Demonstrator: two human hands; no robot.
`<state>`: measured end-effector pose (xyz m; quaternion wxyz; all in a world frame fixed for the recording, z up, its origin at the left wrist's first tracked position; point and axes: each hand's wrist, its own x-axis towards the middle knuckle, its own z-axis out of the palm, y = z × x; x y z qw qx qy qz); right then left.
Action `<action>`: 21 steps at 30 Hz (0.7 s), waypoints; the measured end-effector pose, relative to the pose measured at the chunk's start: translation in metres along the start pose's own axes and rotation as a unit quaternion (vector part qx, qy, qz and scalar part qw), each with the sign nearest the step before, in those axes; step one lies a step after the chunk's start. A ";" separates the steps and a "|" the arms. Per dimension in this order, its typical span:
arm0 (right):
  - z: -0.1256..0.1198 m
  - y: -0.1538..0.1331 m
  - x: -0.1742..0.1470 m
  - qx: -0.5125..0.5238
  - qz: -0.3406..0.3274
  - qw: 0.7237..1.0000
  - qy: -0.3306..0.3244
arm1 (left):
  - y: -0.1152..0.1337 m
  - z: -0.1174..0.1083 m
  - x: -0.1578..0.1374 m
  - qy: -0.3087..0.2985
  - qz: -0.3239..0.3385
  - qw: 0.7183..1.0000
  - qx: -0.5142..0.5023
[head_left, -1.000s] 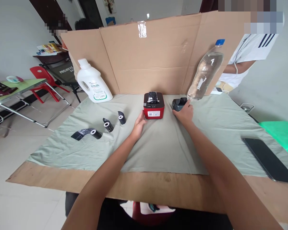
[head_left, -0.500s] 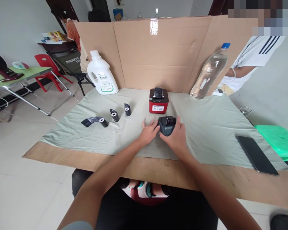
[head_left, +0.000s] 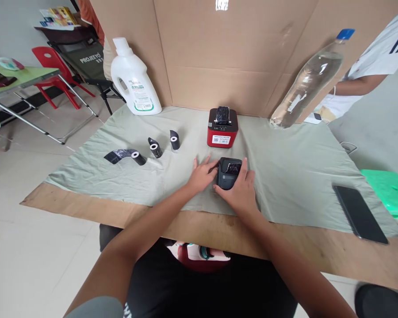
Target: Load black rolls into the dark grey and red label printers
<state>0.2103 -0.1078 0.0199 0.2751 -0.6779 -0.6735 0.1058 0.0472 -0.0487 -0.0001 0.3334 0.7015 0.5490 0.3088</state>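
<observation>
A small black label printer [head_left: 228, 173] sits on the grey-green cloth [head_left: 285, 176] near the table's front. My right hand [head_left: 240, 194] cups its right side and front. My left hand [head_left: 203, 174] rests flat against its left side, fingers spread. Behind it stands a red label printer [head_left: 222, 129] with a black roll on top. Three black label rolls [head_left: 155, 148] lie to the left, the leftmost one [head_left: 126, 155] partly unrolled.
A white detergent jug [head_left: 132, 81] stands at the back left, a clear water bottle [head_left: 310, 81] leans on the cardboard screen [head_left: 225, 53] at back right. A black phone [head_left: 360, 214] lies at the right. Another person in a white shirt [head_left: 378, 53] sits beyond the screen.
My right hand has brought the black printer from the back right, beside the bottle, to the front centre. My left hand left the red printer and now touches the black one.
</observation>
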 end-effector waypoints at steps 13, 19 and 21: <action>-0.006 -0.002 0.002 -0.004 0.008 1.000 -0.027 | 0.006 -0.006 0.009 -0.025 -0.061 0.997 -0.048; -0.006 0.000 0.003 0.001 0.007 0.999 -0.031 | 0.001 -0.002 0.009 -0.024 -0.054 0.998 -0.029; -0.006 0.001 0.003 0.001 0.006 0.999 -0.033 | -0.001 -0.001 0.009 -0.022 -0.048 0.998 -0.025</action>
